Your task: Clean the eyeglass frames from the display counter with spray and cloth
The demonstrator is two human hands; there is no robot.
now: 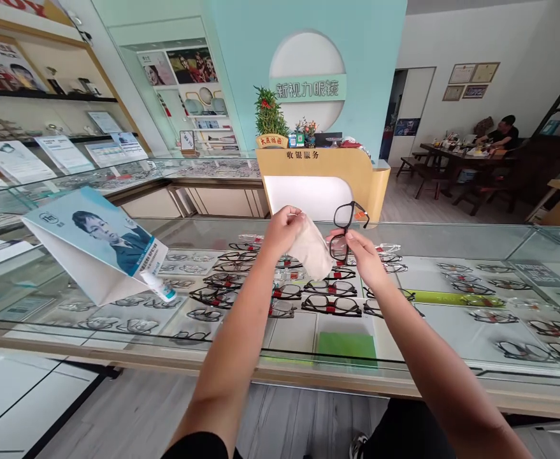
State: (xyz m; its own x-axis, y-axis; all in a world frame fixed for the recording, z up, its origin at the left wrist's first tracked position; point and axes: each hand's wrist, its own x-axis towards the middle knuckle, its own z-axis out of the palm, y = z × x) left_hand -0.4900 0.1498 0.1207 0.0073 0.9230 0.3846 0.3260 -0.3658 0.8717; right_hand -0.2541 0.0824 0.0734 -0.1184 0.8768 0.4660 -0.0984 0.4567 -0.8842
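Observation:
My left hand [282, 231] pinches one end of a pale cloth [312, 250], which hangs down over the glass showcase. In my right hand [362, 254] is a pair of black-framed glasses [344, 217], turned upright, one lens above the other; the fingers are closed on its lower part. The cloth's right edge is close to the lower lens; whether they touch I cannot tell. Beneath both hands, rows of glasses [331, 305] lie inside the showcase.
A folded display card [112, 242] stands on the showcase [280, 370] at left, with a small white bottle [159, 285] beside it. A green box [347, 347] lies under the glass. Beyond are a yellow counter [366, 172] and a seated person [504, 134] at a table.

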